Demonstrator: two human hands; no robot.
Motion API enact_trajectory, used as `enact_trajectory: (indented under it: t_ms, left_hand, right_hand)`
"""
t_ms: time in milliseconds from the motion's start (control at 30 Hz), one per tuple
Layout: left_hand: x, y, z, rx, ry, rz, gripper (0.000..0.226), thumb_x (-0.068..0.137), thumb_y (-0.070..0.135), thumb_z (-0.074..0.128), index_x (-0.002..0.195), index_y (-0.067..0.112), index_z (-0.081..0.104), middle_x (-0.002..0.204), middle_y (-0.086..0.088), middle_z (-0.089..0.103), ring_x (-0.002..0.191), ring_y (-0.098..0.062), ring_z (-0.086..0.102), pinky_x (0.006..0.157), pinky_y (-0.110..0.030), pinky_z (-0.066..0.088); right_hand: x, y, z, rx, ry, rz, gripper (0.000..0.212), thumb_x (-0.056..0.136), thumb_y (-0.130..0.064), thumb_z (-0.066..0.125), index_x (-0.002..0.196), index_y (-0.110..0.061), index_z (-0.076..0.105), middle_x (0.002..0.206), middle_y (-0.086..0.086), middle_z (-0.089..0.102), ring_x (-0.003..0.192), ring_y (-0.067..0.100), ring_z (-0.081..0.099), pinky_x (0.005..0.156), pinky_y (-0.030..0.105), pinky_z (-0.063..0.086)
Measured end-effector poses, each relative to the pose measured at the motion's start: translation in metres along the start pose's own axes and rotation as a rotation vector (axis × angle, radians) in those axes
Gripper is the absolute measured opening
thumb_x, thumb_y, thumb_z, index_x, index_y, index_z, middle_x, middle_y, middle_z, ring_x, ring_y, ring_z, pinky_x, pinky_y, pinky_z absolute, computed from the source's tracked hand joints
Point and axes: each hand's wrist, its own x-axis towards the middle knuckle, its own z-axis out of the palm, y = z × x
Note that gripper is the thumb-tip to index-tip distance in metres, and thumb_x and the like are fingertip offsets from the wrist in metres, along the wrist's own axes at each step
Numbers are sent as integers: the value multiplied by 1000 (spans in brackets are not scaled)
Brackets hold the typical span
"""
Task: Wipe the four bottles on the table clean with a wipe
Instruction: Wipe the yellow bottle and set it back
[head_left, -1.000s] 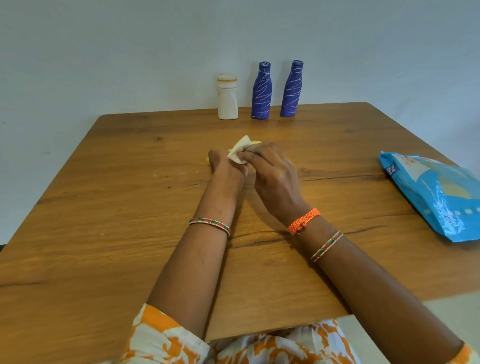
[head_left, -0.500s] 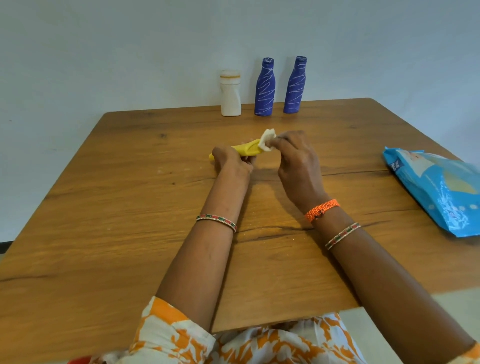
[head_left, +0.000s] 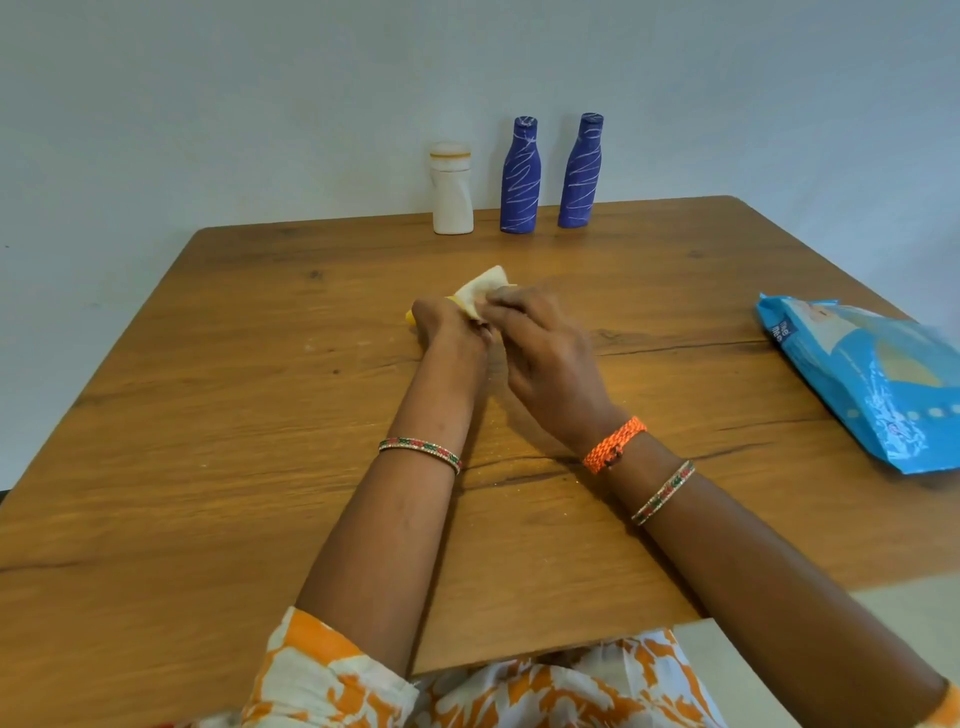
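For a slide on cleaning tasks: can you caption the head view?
Left hand holds a yellow bottle while right hand rubs it with a white wipe.

bottles counted: four. two blue bottles with white streaks, the left blue bottle (head_left: 520, 176) and the right blue bottle (head_left: 581, 172), both upright at the far edge of the table (head_left: 208, 415). one white bottle (head_left: 452, 189), upright, just left of them. one yellow bottle (head_left: 413, 316), mostly hidden inside the hands. wipes out of the pack: one white wipe (head_left: 480, 293). wipe packs: one blue pack (head_left: 872, 384). hands: two, left hand (head_left: 449, 332) and right hand (head_left: 545, 358). tables: one.
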Motion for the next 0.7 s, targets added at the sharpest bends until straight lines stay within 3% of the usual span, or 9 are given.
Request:
enact_trajectory:
  t_ms: [67, 133, 233, 300, 367, 433, 533, 600, 700]
  left_hand:
    - [2, 0, 1, 4, 11, -13, 46, 100, 37, 22, 104, 4, 54, 88, -9, 56, 68, -19, 55, 52, -28, 50]
    - [12, 2, 7, -93, 64, -23, 42, 96, 27, 29, 120, -2, 48, 97, -16, 57, 74, -25, 59, 57, -32, 51]
    - [17, 1, 8, 61, 91, 80, 43, 98, 39, 33, 128, 9, 44, 108, -11, 55, 80, -21, 60, 59, -32, 51]
    - [23, -4, 4, 308, 70, 173, 44, 96, 50, 33, 125, 17, 40, 112, -9, 54, 88, -21, 59, 75, -37, 53]
    - [22, -7, 5, 515, -61, 179, 63, 90, 62, 29, 138, 21, 32, 125, -10, 50, 108, -28, 54, 94, -47, 47]
    - [23, -6, 8, 599, -207, 162, 67, 92, 61, 28, 143, 16, 32, 128, -12, 51, 113, -28, 52, 97, -48, 45]
    - [23, -3, 3, 629, -361, 141, 39, 96, 37, 47, 119, 8, 55, 98, -10, 63, 89, -22, 60, 82, -39, 51]
    - [24, -3, -2, 640, -459, 92, 31, 90, 28, 57, 113, 7, 59, 95, -11, 67, 83, -23, 64, 85, -42, 52]
    - [22, -8, -6, 520, -602, -4, 23, 90, 19, 51, 108, 5, 57, 91, -13, 65, 80, -24, 63, 92, -48, 48]
  right_hand:
    - [-2, 2, 0, -7, -39, -119, 21, 80, 7, 62, 99, 4, 68, 104, 18, 65, 99, 31, 59, 81, 35, 51]
    - [0, 11, -4, 30, -45, -89, 20, 79, 5, 63, 98, 3, 69, 104, 17, 65, 99, 29, 60, 83, 35, 51]
    - [-1, 22, -10, 99, 51, 198, 26, 75, 8, 59, 98, -1, 69, 98, 11, 67, 92, 17, 61, 78, 31, 53]
    - [-2, 22, -10, 139, 91, 389, 27, 78, 9, 59, 99, -4, 70, 95, 5, 69, 84, 8, 62, 72, 20, 51]
    - [-1, 20, -9, 212, 171, 539, 25, 83, 4, 60, 103, -7, 69, 95, 0, 68, 82, 4, 61, 68, 10, 47]
    - [2, 23, -8, 255, 261, 661, 24, 86, -2, 59, 107, -11, 68, 93, -3, 67, 79, 2, 59, 66, 10, 47]
    - [10, 35, -7, 280, 311, 800, 23, 90, -10, 57, 110, -12, 68, 95, 0, 69, 79, 6, 60, 64, 18, 48]
    - [21, 44, -8, 247, 329, 784, 24, 90, -12, 56, 112, -9, 68, 95, 3, 71, 80, 9, 63, 65, 22, 50]
    - [40, 51, -12, 147, 210, 655, 27, 90, -8, 56, 115, -7, 65, 102, 7, 69, 86, 11, 62, 71, 15, 49]
